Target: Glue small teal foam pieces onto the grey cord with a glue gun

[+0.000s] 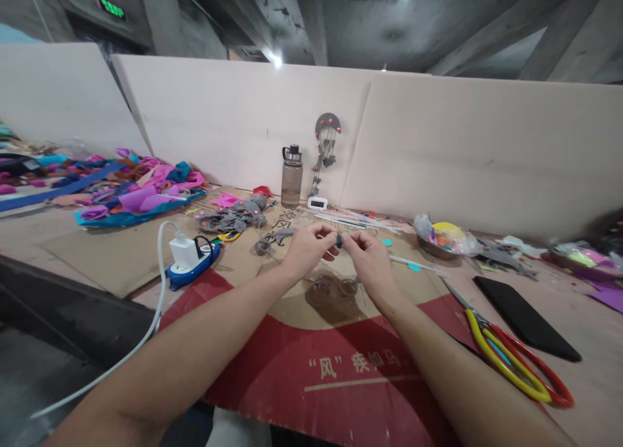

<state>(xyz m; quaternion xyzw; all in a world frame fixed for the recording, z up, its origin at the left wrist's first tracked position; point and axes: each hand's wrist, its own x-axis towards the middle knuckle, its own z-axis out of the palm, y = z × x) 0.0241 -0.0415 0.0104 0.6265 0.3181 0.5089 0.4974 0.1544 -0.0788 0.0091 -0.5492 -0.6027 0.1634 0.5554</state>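
My left hand (311, 251) and my right hand (368, 260) meet above the cardboard, thumbs and fingers closed in a pinch. Between the fingertips is a small dark teal piece (339, 239), too small to name and touched by both hands. Loops of thin clear cord (318, 292) lie on the cardboard below them. Just left of my left hand is a grey ball-like bundle (263, 246). Beyond it lies a pile of grey felt pieces (232, 217) with pink dots. Small turquoise scraps (413, 266) lie right of my right hand.
A water bottle (291, 181) and a small white digital clock (317, 203) stand by the partition. Scissors (511, 356) and a black phone (525, 317) lie at right. A blue power strip (193, 272) with a white cable sits left. Bright felt (146, 197) fills the far left.
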